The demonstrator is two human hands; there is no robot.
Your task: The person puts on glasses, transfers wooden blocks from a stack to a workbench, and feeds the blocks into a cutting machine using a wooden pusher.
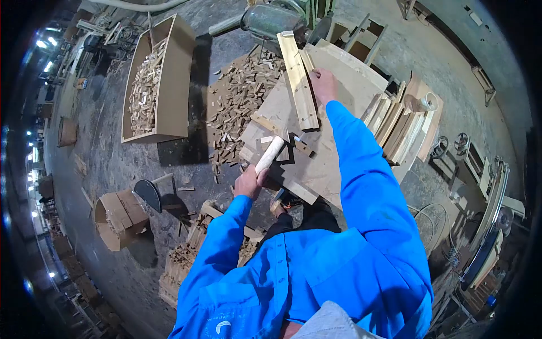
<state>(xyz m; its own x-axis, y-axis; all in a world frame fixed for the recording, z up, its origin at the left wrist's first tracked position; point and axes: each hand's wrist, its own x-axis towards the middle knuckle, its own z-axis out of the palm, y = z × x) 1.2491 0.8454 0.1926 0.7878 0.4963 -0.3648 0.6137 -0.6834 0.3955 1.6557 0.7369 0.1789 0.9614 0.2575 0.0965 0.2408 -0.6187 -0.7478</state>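
Left hand: fingers wrapped round pale rod. Right hand: fingers at edge of strip, closure unclear. Strip on counter. Apparent step: steadying; calls for firm support.

Dim workshop light, small lamps glaring at left, soft shadows, edges curved and darkened.

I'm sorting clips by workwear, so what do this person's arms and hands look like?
The left hand and right hand are bare, without gloves. The left sleeve and right sleeve are long, bright blue and creased, reaching the wrists.
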